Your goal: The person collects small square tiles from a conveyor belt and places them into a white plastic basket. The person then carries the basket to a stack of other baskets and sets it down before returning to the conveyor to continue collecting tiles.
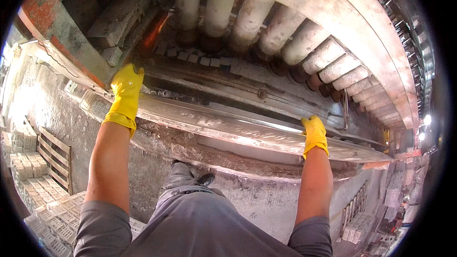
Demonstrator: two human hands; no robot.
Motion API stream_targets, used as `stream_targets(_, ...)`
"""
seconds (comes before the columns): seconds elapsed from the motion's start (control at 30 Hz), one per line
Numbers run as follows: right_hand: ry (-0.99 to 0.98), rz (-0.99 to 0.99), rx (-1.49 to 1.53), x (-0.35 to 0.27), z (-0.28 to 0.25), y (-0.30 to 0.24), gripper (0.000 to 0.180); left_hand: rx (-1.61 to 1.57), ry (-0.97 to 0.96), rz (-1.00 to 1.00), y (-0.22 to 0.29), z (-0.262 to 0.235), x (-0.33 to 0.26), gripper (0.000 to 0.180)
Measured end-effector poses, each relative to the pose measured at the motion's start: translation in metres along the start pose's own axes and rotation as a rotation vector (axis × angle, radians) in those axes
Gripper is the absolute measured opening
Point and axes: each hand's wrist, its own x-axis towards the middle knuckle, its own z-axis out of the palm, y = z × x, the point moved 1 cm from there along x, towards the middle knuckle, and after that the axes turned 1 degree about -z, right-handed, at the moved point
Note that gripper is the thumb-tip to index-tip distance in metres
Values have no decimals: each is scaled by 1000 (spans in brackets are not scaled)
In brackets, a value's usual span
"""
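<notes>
A long whitish metal panel [216, 124] runs across in front of me, along the near side of a machine. My left hand [125, 94], in a yellow rubber glove, is closed over the upper edge of its left part. Toward the right end, my right hand [315, 135] in a matching glove grips the same edge. The far sides of the fingers are partly hidden behind the panel. Beyond it lies a dark trough with a long metal rail [228, 88], and small pale blocks [193, 58] sit in a row farther back.
Several thick pale cylinders [247, 16] line the machine under a broad curved beam [328, 0]. A rust-marked orange post [64, 33] rises at left. White perforated crates [52, 204] are stacked at lower left beside a wooden pallet [54, 157]. More crates [358, 227] stand at lower right.
</notes>
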Motion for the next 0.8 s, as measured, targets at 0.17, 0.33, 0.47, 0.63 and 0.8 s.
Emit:
stream_targets(0.17, -11, 21, 38, 22, 3, -1, 63, -11, 124, 54, -12, 16, 13, 47)
stream_targets(0.33, -48, 13, -102, 32, 0, -11, 64, -8, 36, 27, 4, 5, 20, 47)
stream_targets(0.47, -9, -8, -234, 44, -1, -8, 64, -35, 46, 54, 8, 8, 27, 44)
stream_targets(0.63, -33, 54, -138, 39, -9, -30, 63, -29, 132, 62, 9, 16, 34, 44)
stream_targets(0.8, -36, 24, -170, 54, -7, -26, 63, -15, 120, 64, 13, 17, 42, 44)
